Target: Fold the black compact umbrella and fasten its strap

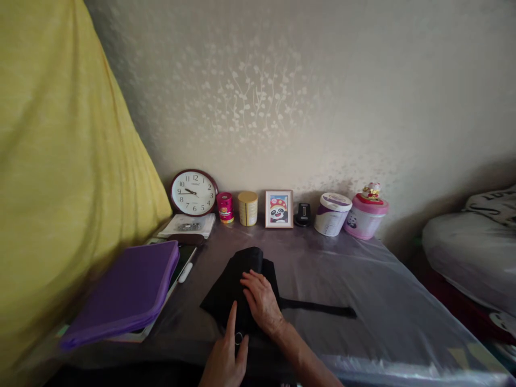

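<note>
A folded black fabric bundle [231, 282] is laid on the shiny grey plastic-covered table [342, 269], topped by a flattened right hand [261, 301] — its long black fabric strap [318, 307] is pointed at three o'clock. Left hand [226, 359] is held around six — index and thumb apart.

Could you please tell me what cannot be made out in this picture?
- Head view, hidden: the part of the black fabric beneath the right hand, which covers it.
- Head view, cut off: the arm behind the left hand, by the bottom edge.
- Head view, too small: the brand lettering on the clock.
</note>
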A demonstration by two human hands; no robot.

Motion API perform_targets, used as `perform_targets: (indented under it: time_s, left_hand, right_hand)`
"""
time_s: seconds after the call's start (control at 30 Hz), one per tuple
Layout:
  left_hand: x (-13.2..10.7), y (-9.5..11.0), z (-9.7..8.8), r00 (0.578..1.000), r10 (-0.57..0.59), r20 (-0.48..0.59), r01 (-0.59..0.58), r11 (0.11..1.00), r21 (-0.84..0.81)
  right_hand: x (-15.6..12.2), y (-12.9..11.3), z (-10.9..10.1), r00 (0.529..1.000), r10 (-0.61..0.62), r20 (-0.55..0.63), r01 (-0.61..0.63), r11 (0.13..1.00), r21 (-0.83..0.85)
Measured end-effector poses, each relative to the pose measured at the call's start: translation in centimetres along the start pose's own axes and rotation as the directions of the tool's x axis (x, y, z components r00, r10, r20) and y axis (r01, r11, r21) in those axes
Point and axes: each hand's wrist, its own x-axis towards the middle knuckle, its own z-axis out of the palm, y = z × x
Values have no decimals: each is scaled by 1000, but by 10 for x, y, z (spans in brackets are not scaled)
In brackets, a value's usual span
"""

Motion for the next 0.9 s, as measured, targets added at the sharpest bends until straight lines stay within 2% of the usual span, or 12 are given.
perform_targets:
  time_s: [0.13,0.23,0.3,0.37,0.47,0.53,0.63,0.77,0.9]
  left_hand:
    - [1,2,-1,1000,-16,16,16,1000,-8]
    - [0,3,-1,999,-31,14,31,999,15]
    - [0,4,-1,999,-47,20,47,998,38]
    - [0,5,-1,998,-55,30,54,997,56]
    - [0,7,-2,998,-39,44,36,996,84]
    - [1,9,-1,998,-46,43,40,990,136]
    - [3,14,2,997,-74,36,62,964,260]
    - [8,21,12,990,-137,42,112,922,371]
    - [13,27,19,986,-162,32,132,893,429]
  right_hand:
    - [33,37,11,996,46,71,-38,993,-114]
    - [60,62,14,988,132,82,-115,975,-192]
    - [70,73,11,966,254,39,-237,940,-245]
    - [70,76,5,925,378,-47,-376,884,-279]
    - [53,68,-2,874,466,-134,-485,827,-286]
    - [38,57,0,864,485,-136,-503,819,-275]
    - [23,37,9,819,565,-95,-565,768,-302]
    - [24,14,14,746,660,-89,-647,686,-332]
    - [33,-3,7,721,691,-54,-659,658,-365]
